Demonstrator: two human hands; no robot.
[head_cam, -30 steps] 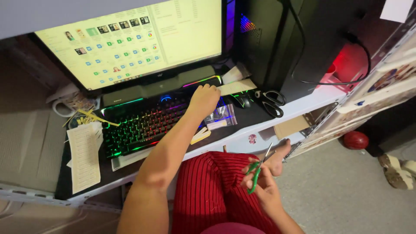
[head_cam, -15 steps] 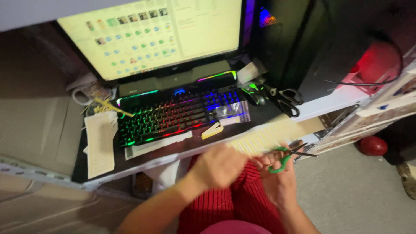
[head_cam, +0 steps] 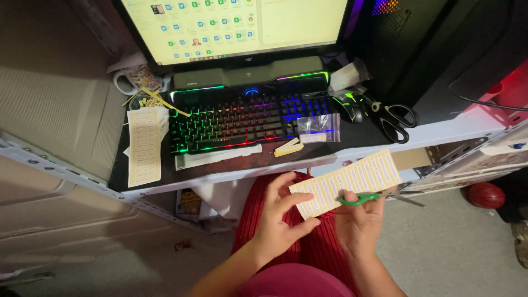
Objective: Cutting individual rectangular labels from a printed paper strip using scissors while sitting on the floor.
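We note the lit monitor [head_cam: 231,27] at the back of the tabletop [head_cam: 352,144], with the backlit keyboard [head_cam: 242,118] in front of it. A second label sheet [head_cam: 144,146] lies flat at the left edge; black scissors [head_cam: 397,120] lie at the right.

Below the tabletop edge, over our lap, the label sheet [head_cam: 352,181] is held in the air, tilted. Our left hand [head_cam: 280,220] pinches its near-left end, fingers [head_cam: 286,190] clamped on the paper. Our right hand [head_cam: 360,220] grips the green-handled scissors [head_cam: 374,197], fingers closed through the handles; the blades point right, under the sheet's lower edge. We cannot tell whether the blades are parted.

Risks, as we judge them: the sheet is unsupported along most of its length, so it may sag or twist and skew a cut across a label row. The left thumb sits near the blade line. Cut pieces may drop to the floor [head_cam: 440,247].
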